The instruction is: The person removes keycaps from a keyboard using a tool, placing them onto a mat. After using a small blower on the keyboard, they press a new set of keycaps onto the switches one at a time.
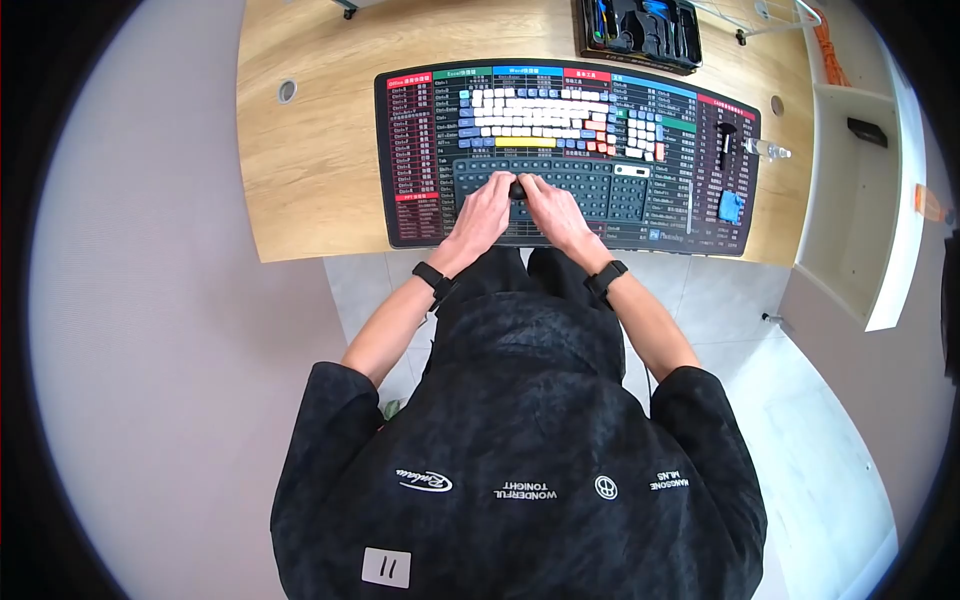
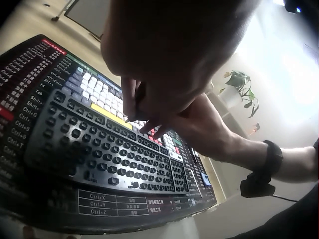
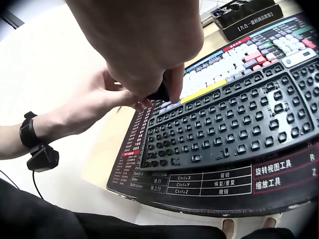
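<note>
Both hands meet over a dark keyboard base (image 1: 590, 190) that shows rows of bare switches. The left hand (image 1: 484, 212) and the right hand (image 1: 556, 210) pinch a small black object (image 1: 517, 188) between them, above the base. In the right wrist view the black object (image 3: 160, 92) sits at the fingertips; what it is, I cannot tell. Behind the base lie white, blue, red and yellow keycaps (image 1: 525, 142) in keyboard order, also visible in the left wrist view as keycaps (image 2: 102, 94).
A printed black desk mat (image 1: 410, 225) lies under everything. On its right side are a black-handled tool (image 1: 726, 145), a blue item (image 1: 731, 206) and a clear bottle (image 1: 770, 150). A black tool box (image 1: 640, 35) stands at the back, near a white wire rack (image 1: 770, 18).
</note>
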`<action>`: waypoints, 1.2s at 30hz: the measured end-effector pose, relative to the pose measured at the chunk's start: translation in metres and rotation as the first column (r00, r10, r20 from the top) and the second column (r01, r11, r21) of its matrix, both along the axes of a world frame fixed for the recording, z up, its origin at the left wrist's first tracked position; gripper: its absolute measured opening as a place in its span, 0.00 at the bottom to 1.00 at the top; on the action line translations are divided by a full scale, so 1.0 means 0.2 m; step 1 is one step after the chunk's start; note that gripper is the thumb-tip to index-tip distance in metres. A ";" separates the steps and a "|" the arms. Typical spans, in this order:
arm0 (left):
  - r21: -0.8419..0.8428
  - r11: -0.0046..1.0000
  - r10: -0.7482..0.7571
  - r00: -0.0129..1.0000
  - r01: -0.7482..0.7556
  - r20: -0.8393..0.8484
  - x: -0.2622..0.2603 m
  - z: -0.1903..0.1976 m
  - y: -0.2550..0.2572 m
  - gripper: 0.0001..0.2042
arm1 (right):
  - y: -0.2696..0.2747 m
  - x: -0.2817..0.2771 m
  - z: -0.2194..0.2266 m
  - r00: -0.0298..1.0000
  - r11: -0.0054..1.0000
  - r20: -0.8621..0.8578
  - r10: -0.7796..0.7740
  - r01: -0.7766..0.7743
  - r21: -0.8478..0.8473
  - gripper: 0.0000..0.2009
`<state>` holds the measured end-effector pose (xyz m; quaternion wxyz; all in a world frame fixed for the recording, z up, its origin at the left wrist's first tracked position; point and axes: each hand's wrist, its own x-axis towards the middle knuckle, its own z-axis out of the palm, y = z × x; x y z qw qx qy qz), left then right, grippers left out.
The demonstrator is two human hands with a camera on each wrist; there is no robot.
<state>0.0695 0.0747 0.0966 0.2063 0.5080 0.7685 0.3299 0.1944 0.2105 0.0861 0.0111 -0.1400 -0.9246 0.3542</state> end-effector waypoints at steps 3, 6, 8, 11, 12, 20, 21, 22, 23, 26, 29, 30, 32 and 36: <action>-0.018 1.000 0.010 0.997 -0.011 -0.072 0.05 -0.04 0.03 0.14 | 0.04 0.03 -0.01 0.999 0.999 0.013 0.030 -0.031 0.015 0.14; -0.088 0.996 -0.010 1.000 0.010 -0.005 0.08 -0.01 0.07 0.15 | 0.07 0.07 0.00 1.000 0.999 0.006 0.028 -0.028 0.031 0.14; -0.051 0.999 0.011 1.000 -0.010 0.017 0.12 0.02 0.09 0.16 | 0.09 0.10 0.00 1.000 0.999 0.007 0.019 -0.019 0.039 0.15; -0.013 0.998 0.063 0.994 -0.063 0.094 0.18 0.03 0.14 0.18 | 0.13 0.15 0.00 0.999 0.998 0.049 -0.002 -0.001 0.059 0.18; -0.014 0.995 0.100 0.985 -0.099 0.143 0.20 0.03 0.16 0.19 | 0.14 0.16 0.01 1.000 0.998 0.006 -0.020 0.019 0.052 0.19; -0.055 0.969 0.246 0.946 -0.240 0.211 0.33 0.02 0.24 0.19 | 0.24 0.26 -0.06 0.999 1.000 -0.038 -0.007 0.008 0.021 0.23; -0.050 0.970 0.243 0.946 -0.237 0.216 0.34 0.00 0.24 0.19 | 0.26 0.27 -0.07 0.999 0.999 -0.038 0.027 -0.026 0.031 0.22; -0.047 0.971 0.237 0.945 -0.233 0.224 0.36 0.01 0.25 0.19 | 0.27 0.28 -0.08 0.998 0.998 -0.035 0.059 -0.057 0.040 0.22; -0.050 0.971 0.238 0.945 -0.233 0.225 0.38 0.01 0.26 0.19 | 0.27 0.29 -0.09 0.998 0.996 -0.010 0.067 -0.066 0.059 0.21; -0.036 0.974 0.226 0.952 -0.223 0.205 0.40 0.03 0.30 0.19 | 0.29 0.32 -0.07 0.998 0.994 -0.018 0.055 -0.052 0.098 0.21; -0.017 0.976 0.217 0.954 -0.219 0.205 0.41 0.02 0.34 0.19 | 0.30 0.33 -0.05 0.998 0.990 -0.060 -0.002 0.011 0.137 0.21; -0.025 0.976 0.218 0.950 -0.217 0.223 0.42 0.02 0.35 0.18 | 0.31 0.34 -0.04 0.998 0.991 -0.062 -0.004 0.012 0.135 0.21; -0.034 0.976 0.219 0.944 -0.217 0.246 0.43 0.03 0.39 0.18 | 0.32 0.36 -0.04 0.997 0.981 0.070 -0.030 0.016 0.195 0.22; -0.022 0.989 0.149 0.953 -0.148 0.263 0.46 -0.01 0.45 0.15 | 0.38 0.40 -0.02 0.988 0.982 0.125 -0.092 0.069 0.175 0.24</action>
